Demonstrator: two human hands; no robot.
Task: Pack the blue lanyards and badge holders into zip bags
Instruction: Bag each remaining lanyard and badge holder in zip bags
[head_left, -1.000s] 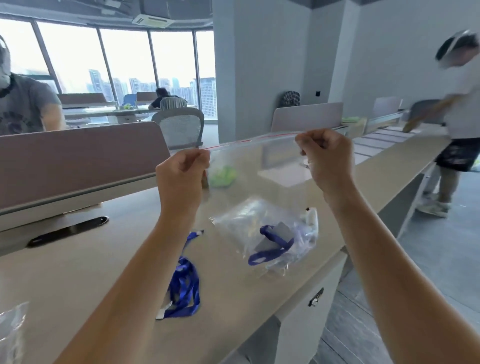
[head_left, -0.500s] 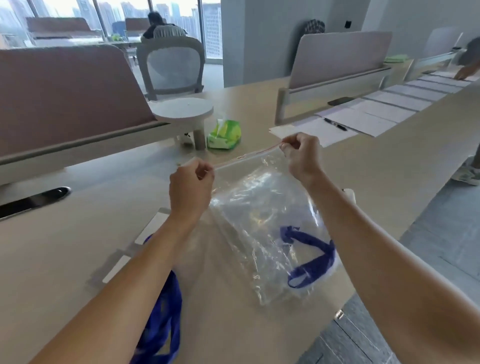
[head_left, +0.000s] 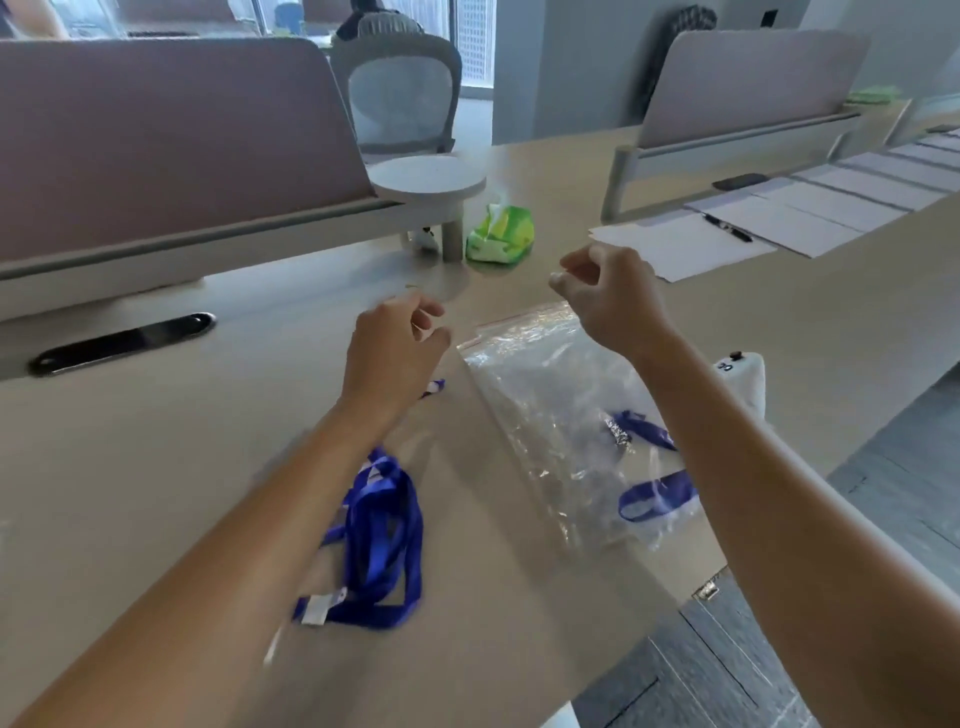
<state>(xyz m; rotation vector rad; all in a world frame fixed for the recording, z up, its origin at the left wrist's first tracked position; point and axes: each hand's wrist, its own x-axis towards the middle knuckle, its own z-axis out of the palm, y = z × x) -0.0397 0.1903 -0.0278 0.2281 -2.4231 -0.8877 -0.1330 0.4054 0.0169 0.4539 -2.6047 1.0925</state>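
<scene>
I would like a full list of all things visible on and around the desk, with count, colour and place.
zip bag: one, clear, flat on desk, right of centre, holding a blue lanyard
loose lanyards: one pile, blue, near desk edge, under the left arm
tissue pack: one, green, desk centre
papers: several, white, far right
pen: one, black, on papers
dividers: two, mauve, rear
chair: one, grey, behind the desk
left hand: loosely curled, empty
right hand: loosely curled, empty

Open desk lay bare toward the left edge, room to pass. Loose blue lanyards cluttered the near middle, the zip bag filled the near right edge, and a divider panel and green tissue pack blocked the far side.
</scene>
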